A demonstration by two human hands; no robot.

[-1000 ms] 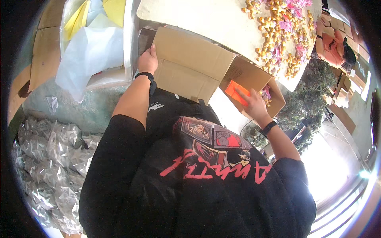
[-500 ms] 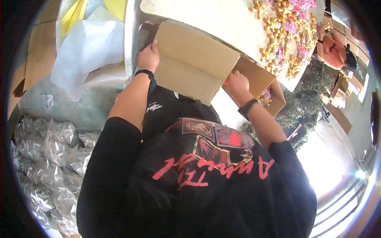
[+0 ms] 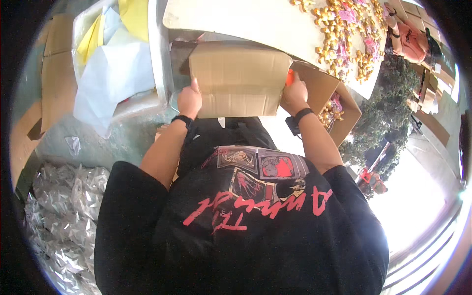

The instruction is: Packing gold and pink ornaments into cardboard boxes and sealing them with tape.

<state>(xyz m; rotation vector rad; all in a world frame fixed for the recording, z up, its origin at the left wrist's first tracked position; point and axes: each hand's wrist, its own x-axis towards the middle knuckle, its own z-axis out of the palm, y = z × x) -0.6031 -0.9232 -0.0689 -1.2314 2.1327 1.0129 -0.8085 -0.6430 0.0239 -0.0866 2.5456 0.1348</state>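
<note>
A brown cardboard box (image 3: 239, 78) is held in front of my chest, its flat side facing me. My left hand (image 3: 189, 100) grips its left edge; a black band sits on that wrist. At the box's right edge is my right hand (image 3: 294, 96), closed around a small orange object (image 3: 288, 77) and pressing against the cardboard. That wrist carries a black watch. Both forearms reach up from my black printed shirt.
A second, open cardboard box (image 3: 328, 89) with gold and pink pieces stands right of my hands. Beyond is a white table (image 3: 255, 19) covered with gold ornaments (image 3: 344, 34). White and yellow paper (image 3: 110, 64) fills a bin at left; crinkled silver foil (image 3: 59, 206) lies at lower left.
My right hand left the open box at the right, bringing the orange object to the held box's right edge. The held box turned square toward me.
</note>
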